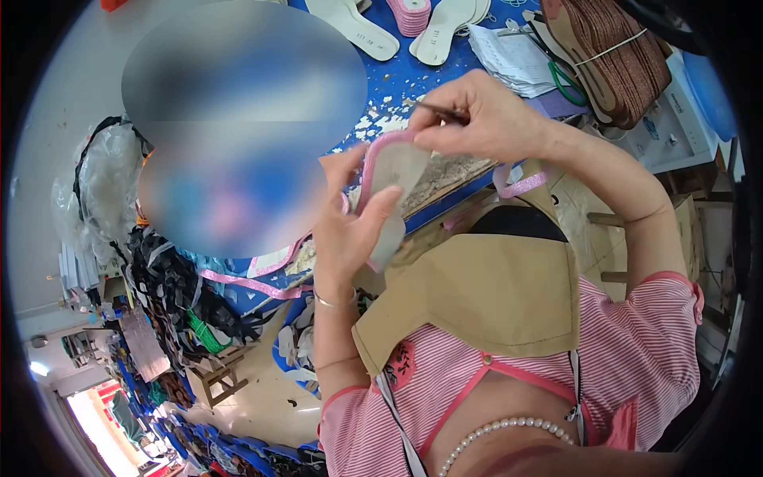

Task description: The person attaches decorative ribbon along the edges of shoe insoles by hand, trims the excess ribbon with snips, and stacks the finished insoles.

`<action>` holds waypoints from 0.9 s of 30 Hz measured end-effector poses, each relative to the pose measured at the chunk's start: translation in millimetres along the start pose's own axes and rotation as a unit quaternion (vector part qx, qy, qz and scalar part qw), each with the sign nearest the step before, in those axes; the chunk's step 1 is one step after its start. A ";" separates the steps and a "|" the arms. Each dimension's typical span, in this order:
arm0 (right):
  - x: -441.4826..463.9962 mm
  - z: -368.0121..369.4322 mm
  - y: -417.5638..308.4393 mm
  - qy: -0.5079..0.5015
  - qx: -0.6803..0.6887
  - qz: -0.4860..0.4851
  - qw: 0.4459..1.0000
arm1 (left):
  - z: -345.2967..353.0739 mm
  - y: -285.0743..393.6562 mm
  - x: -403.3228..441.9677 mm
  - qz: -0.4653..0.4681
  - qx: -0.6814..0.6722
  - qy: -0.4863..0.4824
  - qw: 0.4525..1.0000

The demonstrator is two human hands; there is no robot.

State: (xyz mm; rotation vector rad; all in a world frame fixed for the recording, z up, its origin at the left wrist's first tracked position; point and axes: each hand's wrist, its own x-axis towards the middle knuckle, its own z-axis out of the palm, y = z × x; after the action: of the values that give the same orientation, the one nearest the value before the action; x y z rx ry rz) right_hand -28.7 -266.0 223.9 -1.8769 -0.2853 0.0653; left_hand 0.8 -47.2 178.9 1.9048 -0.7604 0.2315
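A pale insole with a glittery pink strip along its edge [395, 171] is held up over the front edge of the blue table [381, 95]. My left hand [350, 222] grips its near side, thumb on the pale face. At its top end, my right hand [477, 115] pinches the pink edge and also holds a thin dark tool [441, 111]. The tool's exact shape is unclear. Loose pink strip [524, 185] hangs below my right wrist, and another pink strip [254, 284] lies at the table's left.
Pale insoles [358, 30] and a pink stack [411, 16] lie at the table's back. To the right are papers [509, 60], green-handled scissors [566, 83] and a tied brown bundle [616, 60]. A stool [216, 381] stands at lower left. A large blurred area hides the upper left.
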 end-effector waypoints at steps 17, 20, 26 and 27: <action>-11.9 57.9 58.8 0.125 0.209 0.049 0.969 | 40.3 -23.5 -27.6 -0.268 -0.360 0.155 0.880; -18.6 82.2 73.7 0.118 0.265 0.111 0.950 | 38.7 -21.6 -27.6 -0.300 -0.391 0.127 0.861; -37.0 110.5 99.6 0.105 0.119 0.076 0.984 | 32.5 -22.2 -26.6 -0.316 -0.269 0.079 0.907; -39.1 113.3 105.9 0.110 0.088 0.037 0.989 | 30.0 -22.7 -27.4 -0.339 -0.273 0.073 0.897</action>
State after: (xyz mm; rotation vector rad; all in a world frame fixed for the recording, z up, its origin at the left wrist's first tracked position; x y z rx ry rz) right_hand -70.4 -200.8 83.9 -1.7019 -0.0562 -0.0639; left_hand -12.2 -56.1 135.1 1.4755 -0.0096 -0.2562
